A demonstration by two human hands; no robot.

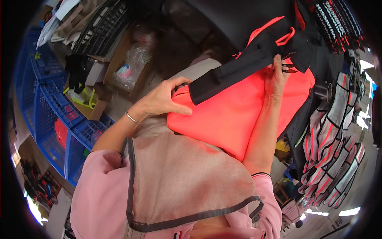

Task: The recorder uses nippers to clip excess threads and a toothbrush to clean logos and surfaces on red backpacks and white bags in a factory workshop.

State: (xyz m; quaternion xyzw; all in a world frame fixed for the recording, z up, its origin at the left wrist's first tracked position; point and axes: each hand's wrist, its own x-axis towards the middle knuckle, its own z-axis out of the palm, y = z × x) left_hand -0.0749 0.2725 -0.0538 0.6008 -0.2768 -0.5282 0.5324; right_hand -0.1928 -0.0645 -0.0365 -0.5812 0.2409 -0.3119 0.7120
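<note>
A bright coral-red piece of fabric [223, 123] lies spread over my lap, with a wide black fabric band [223, 77] along its upper side. My left hand [161, 98] grips the left end of this piece, thumb on the red face and fingers curled behind the edge. At the upper right, my right hand [274, 81] is closed around small dark thread snips [289, 71], their blades pointing right. Its fingers also rest against the black band, and whether they pinch it is hidden. Narrow red-orange strips [264, 28] stick up behind the band.
Blue plastic crates [51, 103] stand at the left, near an open cardboard box [119, 69] with clear plastic bags. Black fabric [242, 20] is heaped beyond my hands. Grey pieces with red stripes [326, 139] hang at the right, below a bundle of printed black straps [336, 26].
</note>
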